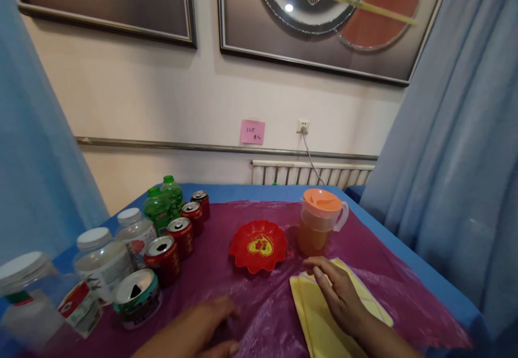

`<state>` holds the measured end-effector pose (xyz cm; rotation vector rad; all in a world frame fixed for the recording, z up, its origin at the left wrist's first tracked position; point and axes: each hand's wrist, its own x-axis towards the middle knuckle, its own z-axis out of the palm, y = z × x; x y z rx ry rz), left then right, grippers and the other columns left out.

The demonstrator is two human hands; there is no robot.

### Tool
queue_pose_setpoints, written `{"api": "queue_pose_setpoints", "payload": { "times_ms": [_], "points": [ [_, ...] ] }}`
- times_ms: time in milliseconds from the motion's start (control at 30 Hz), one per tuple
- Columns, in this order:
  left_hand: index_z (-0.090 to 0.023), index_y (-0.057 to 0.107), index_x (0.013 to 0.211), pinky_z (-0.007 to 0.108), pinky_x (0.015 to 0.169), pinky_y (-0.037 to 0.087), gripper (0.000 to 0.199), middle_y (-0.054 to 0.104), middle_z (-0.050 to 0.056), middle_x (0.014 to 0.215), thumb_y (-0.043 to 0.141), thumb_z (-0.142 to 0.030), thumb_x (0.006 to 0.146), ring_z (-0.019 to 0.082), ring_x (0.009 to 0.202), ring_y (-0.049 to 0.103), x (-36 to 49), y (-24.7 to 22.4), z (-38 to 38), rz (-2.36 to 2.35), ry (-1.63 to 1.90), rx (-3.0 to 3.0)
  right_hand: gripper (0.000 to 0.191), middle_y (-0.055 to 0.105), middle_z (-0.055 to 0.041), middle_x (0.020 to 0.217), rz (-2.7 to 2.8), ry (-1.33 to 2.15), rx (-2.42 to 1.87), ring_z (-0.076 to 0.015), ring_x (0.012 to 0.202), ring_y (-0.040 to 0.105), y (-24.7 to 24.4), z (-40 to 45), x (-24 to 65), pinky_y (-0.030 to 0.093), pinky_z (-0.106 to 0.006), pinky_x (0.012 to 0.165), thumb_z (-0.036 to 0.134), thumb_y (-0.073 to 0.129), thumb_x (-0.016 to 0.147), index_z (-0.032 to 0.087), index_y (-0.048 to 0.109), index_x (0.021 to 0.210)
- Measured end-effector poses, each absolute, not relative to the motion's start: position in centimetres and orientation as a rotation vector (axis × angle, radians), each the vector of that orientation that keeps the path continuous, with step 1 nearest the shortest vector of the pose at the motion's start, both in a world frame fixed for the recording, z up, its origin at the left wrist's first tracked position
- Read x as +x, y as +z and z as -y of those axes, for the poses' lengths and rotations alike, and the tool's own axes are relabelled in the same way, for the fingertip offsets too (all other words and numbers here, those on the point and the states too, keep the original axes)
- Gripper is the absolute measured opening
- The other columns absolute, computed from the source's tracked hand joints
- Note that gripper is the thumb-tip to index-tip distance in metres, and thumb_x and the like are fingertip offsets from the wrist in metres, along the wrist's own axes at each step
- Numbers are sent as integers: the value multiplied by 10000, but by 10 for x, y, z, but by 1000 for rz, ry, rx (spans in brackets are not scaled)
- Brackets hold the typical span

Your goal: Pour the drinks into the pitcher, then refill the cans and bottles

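Note:
My left hand [212, 323] is over the purple plastic sheet [259, 298], right of the cans, blurred by motion, its fingers apart with nothing held. Over the folded yellow cloth [319, 320] is my right hand [338, 290], fingers stretched out and nothing in them. Just beyond its fingertips stands a clear pitcher [315, 231] with an orange lid and amber liquid inside. A red scalloped plate [259, 246] with a yellow design lies between and beyond the hands. Nearest my left hand is a green and silver can [137, 298].
Several red cans [162, 261] stand in a row at the left. Beside them are clear jars [103, 263] with white lids and two green bottles [157, 210]. Blue curtains [457, 158] hang at both sides. A radiator [315, 173] is behind the blue-covered table.

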<state>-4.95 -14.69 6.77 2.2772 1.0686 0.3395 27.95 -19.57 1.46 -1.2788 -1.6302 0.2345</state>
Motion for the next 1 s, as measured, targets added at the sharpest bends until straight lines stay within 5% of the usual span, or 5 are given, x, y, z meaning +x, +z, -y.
{"api": "queue_pose_setpoints", "payload": {
  "times_ms": [200,367,567,833,1000],
  "points": [
    [-262,725,1100,278,740,555,347,775,37,940,656,-496,854,213,810,711,-3,138,104,-1010,1041,2280,644,725,-120,1041,1565,249,-898,-258,916,699,92,142,245,566,-385,810,663,259,1006,211,699,1133],
    [-203,699,833,264,533,464,583,637,15,634,515,-756,848,169,563,570,12,167,85,-846,1691,1932,1039,693,-149,911,1262,156,-772,-291,842,668,137,112,225,539,-436,762,858,-75,834,195,712,973],
    [-236,479,485,297,421,339,822,412,-2,465,201,-967,741,147,442,374,20,162,69,-864,1827,1625,924,544,-54,584,1200,328,-784,-181,524,511,117,88,220,405,-321,517,893,-27,821,229,576,598],
    [-243,341,455,268,438,218,794,405,-9,439,125,-930,792,114,422,290,21,126,1,-983,1350,1480,869,431,1,453,1155,563,-992,-138,434,410,89,45,229,290,-292,470,907,30,827,236,479,506],
    [-233,332,451,251,433,170,798,385,-24,438,131,-917,809,99,420,256,23,128,-13,-975,1427,1355,846,406,10,433,1076,553,-1092,-133,434,387,82,29,239,263,-289,481,867,40,873,237,449,485]
  ]
}}
